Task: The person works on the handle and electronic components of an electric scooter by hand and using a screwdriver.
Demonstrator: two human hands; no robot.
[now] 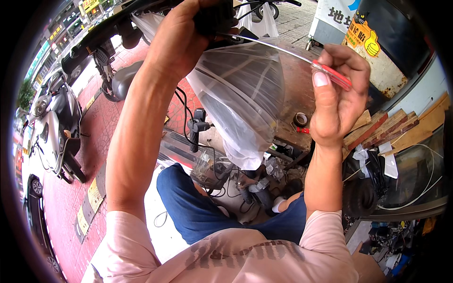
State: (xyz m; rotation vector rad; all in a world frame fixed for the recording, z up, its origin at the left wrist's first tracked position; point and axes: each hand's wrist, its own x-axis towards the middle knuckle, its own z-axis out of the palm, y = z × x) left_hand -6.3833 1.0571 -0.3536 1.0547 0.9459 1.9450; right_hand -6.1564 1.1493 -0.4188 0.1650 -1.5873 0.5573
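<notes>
At the top of the view, my left hand [181, 42] is closed round a dark black part [214, 19], whose shape is mostly lost in shadow and behind the fingers. My right hand [342, 101] holds a screwdriver [334, 76] by its clear red handle, between thumb and fingers. Its long thin shaft runs leftward to the black part; the tip is hidden there. Below the shaft hangs a translucent plastic bag [240, 89], draped over the edge of a worn brown tabletop [298, 80].
A roll of black tape [300, 119] lies on the tabletop. Black cables and a black handle-shaped device [197, 127] are near my knees. Wooden boards [387, 127] and a dark tyre [359, 195] are at the right. A scooter [56, 127] stands at the left on red paving.
</notes>
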